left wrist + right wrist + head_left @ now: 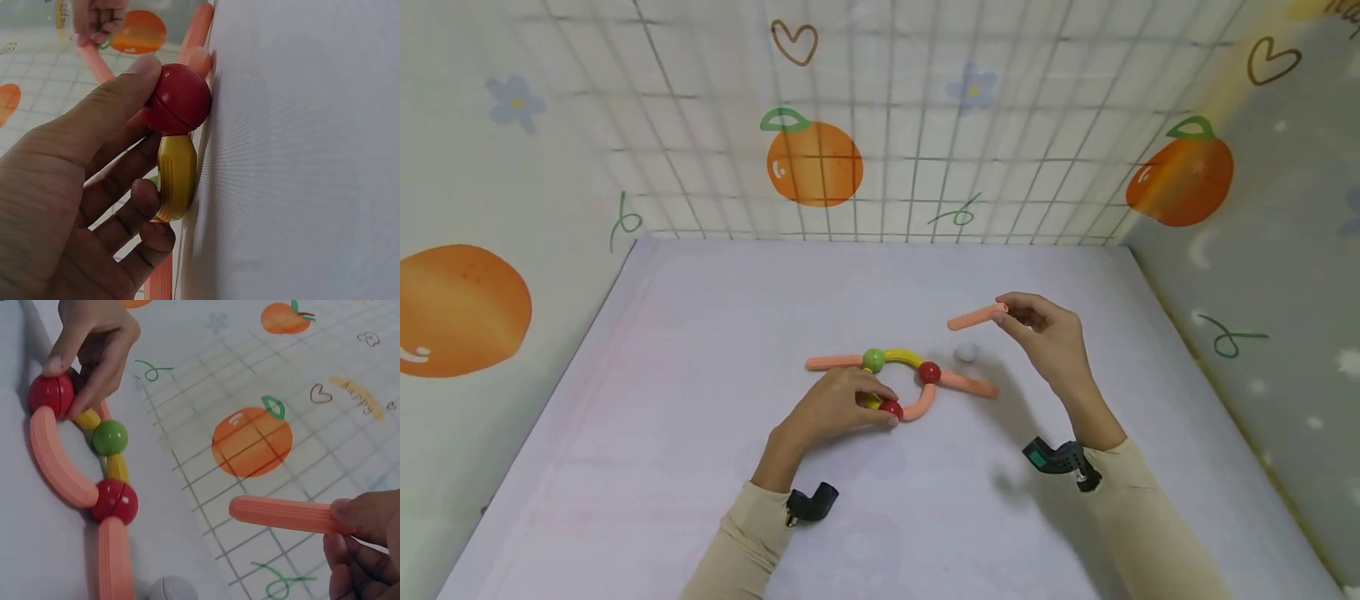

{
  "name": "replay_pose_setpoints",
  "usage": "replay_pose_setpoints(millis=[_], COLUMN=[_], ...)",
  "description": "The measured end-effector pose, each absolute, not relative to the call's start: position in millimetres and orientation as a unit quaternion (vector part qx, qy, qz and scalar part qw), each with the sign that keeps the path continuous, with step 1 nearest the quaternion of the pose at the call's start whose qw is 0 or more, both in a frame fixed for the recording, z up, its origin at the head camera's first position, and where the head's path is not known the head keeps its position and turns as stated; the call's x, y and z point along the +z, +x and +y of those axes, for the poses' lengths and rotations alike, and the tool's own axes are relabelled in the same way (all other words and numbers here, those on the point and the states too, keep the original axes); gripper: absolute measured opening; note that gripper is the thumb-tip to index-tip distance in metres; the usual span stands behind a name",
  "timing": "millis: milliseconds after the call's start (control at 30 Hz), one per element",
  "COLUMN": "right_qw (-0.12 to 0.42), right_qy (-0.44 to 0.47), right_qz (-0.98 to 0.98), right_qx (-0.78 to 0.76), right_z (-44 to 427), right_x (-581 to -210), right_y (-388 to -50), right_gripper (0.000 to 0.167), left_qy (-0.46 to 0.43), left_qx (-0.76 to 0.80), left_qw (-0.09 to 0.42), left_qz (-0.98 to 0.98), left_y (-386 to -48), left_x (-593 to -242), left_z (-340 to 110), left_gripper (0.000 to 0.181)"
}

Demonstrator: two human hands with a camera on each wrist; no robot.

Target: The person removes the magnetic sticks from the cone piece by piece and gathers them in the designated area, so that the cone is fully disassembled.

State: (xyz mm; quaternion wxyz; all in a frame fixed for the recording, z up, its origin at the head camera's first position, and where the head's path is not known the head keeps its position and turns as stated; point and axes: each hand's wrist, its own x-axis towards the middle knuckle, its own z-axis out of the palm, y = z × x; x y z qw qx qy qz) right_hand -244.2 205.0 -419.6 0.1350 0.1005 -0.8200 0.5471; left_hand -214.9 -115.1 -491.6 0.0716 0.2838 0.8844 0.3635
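A ring of curved yellow and pink pieces joined by balls lies on the table, with a green ball at its upper left and a red ball at its right. Straight pink sticks point outward from these two balls. My left hand grips the ring's lower red ball, its thumb on the ball and other fingers beside the yellow piece. Above the table, my right hand pinches one end of a loose straight pink stick, whose other end points left.
A white ball lies on the table just beyond the right-hand stick of the ring. Printed cloth walls with oranges and a grid rise behind the table and at both sides.
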Motion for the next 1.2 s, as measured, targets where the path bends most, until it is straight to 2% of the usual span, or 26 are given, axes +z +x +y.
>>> replay_pose_setpoints(millis=[133,400,600,867,1200], right_qw=[0.118,0.042,0.018,0.032,0.070], right_qy=[0.070,-0.013,-0.020,0.015,0.024], right_qz=[-0.816,-0.842,-0.859,-0.904,-0.910], right_qx=[0.561,0.537,0.511,0.427,0.407], right_z=[216,227,232,242,239], right_x=[-435,-469,-482,-496,-496], right_y=[-262,-301,-314,-331,-350], right_gripper=[0.035,0.038,0.038,0.026,0.023], left_qy=[0.290,0.294,0.295,0.304,0.305], left_qx=[0.369,0.385,0.385,0.379,0.378], left_qw=[0.070,0.071,0.070,0.062,0.056], left_qz=[0.880,0.872,0.872,0.872,0.873], left_y=[-215,-215,-215,-217,-216], left_x=[-490,-494,-495,-494,-494], left_z=[-116,-116,-116,-115,-116], left_gripper=[0.027,0.026,0.026,0.028,0.027])
